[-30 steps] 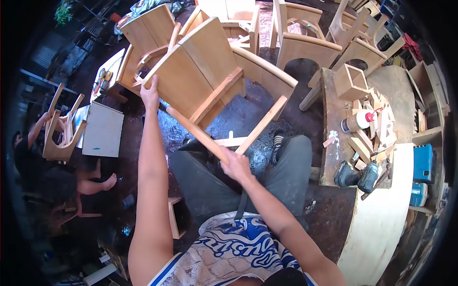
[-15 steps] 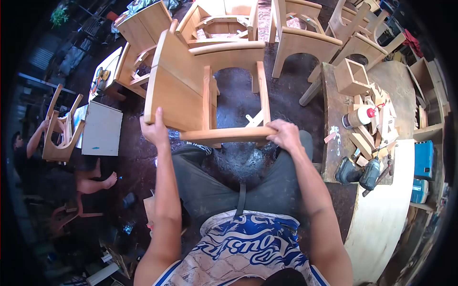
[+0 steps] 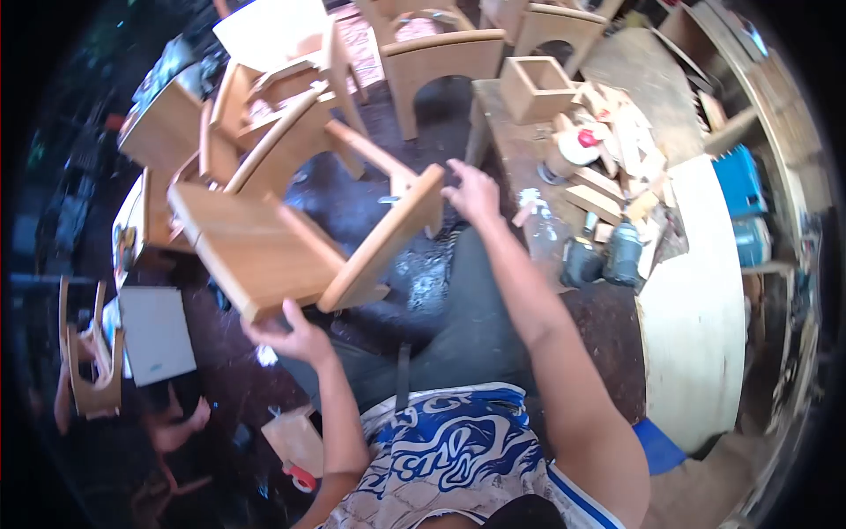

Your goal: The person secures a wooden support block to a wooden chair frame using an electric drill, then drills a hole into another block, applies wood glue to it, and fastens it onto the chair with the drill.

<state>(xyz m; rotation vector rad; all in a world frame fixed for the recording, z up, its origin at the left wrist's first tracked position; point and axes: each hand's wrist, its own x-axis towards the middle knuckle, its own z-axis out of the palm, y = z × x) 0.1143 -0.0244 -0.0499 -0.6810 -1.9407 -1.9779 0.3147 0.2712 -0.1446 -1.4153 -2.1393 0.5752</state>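
Observation:
A light wooden chair [image 3: 264,251] is tilted in front of my knees, its two-board backrest toward the left and its curved side panel [image 3: 383,238] toward me. My left hand [image 3: 295,335] is at the lower corner of the backrest, thumb on the top and the other fingers underneath. At the far right end of the side panel, my right hand [image 3: 473,196] has its fingers apart, beside the wood or just touching it; which of these I cannot tell. The picture is slightly blurred.
More wooden chairs [image 3: 441,66] stand ahead. On the right, a worktable [image 3: 515,145] bears an open wooden box [image 3: 536,88], offcuts, a glue bottle [image 3: 573,152] and drills [image 3: 624,254]. A pale board [image 3: 692,326] lies beyond. At the left, another person's foot [image 3: 201,413] shows near a chair.
The chair has turned, its right end swinging up and away from me. My right hand has moved forward and its fingers have opened. The view has shifted to the right.

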